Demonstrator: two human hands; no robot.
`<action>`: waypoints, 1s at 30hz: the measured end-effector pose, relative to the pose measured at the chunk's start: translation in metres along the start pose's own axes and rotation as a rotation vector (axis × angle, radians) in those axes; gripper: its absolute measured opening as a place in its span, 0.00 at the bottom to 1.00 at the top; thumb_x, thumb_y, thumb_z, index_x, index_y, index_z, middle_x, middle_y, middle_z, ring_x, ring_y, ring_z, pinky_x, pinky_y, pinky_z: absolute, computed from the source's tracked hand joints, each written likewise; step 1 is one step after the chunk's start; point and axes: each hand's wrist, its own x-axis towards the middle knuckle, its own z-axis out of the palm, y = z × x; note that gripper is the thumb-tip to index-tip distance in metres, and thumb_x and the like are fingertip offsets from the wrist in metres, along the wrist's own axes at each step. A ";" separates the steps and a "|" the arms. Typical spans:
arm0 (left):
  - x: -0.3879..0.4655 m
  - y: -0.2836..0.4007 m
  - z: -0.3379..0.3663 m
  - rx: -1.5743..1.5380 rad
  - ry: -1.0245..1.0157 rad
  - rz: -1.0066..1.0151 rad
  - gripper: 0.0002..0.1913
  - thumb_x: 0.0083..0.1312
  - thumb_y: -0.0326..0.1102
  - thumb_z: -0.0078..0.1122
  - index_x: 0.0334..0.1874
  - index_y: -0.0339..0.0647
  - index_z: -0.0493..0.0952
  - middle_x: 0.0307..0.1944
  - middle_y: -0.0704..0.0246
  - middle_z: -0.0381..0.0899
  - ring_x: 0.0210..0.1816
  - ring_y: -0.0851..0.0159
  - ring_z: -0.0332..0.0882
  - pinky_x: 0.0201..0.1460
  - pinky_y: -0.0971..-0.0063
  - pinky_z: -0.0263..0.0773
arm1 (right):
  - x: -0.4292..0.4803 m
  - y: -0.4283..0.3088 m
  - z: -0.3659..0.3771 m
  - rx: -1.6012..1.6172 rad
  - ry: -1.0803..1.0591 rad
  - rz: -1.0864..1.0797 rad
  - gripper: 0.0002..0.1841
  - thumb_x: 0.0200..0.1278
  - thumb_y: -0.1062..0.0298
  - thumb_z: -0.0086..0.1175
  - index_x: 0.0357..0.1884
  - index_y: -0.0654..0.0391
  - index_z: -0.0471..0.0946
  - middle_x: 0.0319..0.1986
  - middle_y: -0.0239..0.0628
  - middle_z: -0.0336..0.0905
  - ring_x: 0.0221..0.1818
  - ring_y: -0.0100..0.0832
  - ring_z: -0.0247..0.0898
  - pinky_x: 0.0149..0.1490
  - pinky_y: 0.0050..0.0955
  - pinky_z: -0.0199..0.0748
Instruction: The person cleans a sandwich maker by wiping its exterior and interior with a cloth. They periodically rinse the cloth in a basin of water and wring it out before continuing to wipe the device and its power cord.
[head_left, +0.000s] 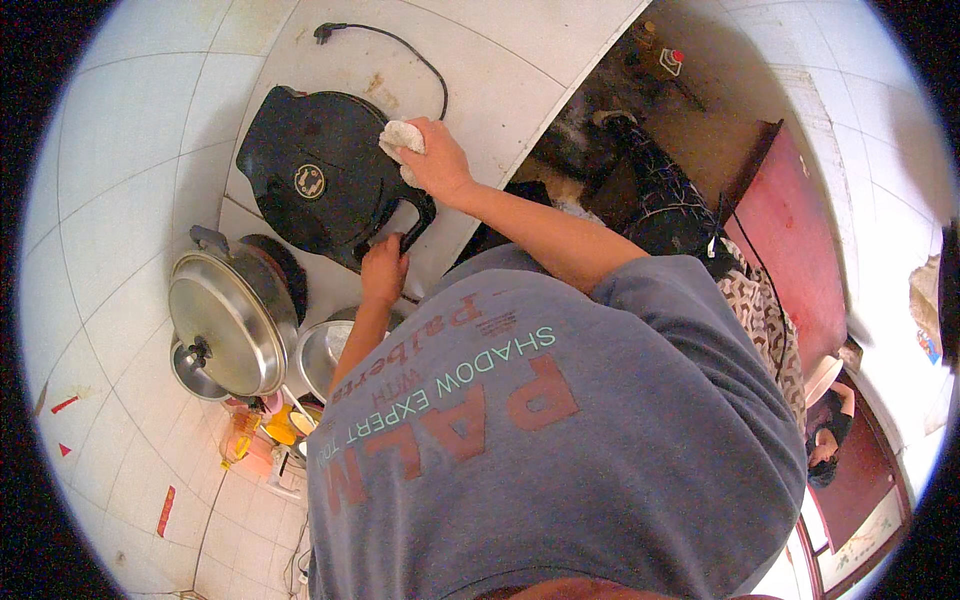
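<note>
A black round electric griddle with its lid down lies on the white tiled counter. My left hand grips the griddle's loop handle on the near side. A folded off-white cloth is held in my right hand, pressed against the griddle's right rim. From behind the griddle a black power cord curves over the counter to its loose plug.
A lidded steel pot stands left of my left arm, beside a metal basin. Bottles and containers are further down. The counter edge drops to a dark, cluttered floor on the right. A person is in the background, far right.
</note>
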 end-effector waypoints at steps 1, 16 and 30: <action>-0.001 0.003 -0.004 0.005 -0.010 -0.010 0.18 0.59 0.34 0.62 0.51 0.41 0.71 0.38 0.58 0.79 0.43 0.50 0.77 0.46 0.57 0.72 | 0.001 -0.001 -0.002 0.004 -0.025 0.028 0.22 0.57 0.61 0.60 0.54 0.53 0.73 0.47 0.46 0.73 0.51 0.49 0.71 0.55 0.42 0.70; -0.023 -0.026 0.019 0.077 0.157 0.120 0.15 0.53 0.33 0.62 0.43 0.41 0.73 0.36 0.58 0.79 0.45 0.51 0.77 0.60 0.55 0.64 | 0.043 0.024 -0.015 -0.047 0.040 0.045 0.31 0.60 0.52 0.59 0.60 0.62 0.69 0.52 0.51 0.72 0.58 0.51 0.67 0.62 0.42 0.65; -0.018 -0.029 0.022 0.054 0.204 0.150 0.05 0.61 0.30 0.50 0.38 0.42 0.73 0.32 0.61 0.80 0.43 0.56 0.78 0.58 0.60 0.65 | -0.020 0.013 0.031 -0.469 -0.416 -0.783 0.27 0.51 0.75 0.56 0.55 0.39 0.75 0.48 0.35 0.73 0.54 0.41 0.67 0.56 0.45 0.60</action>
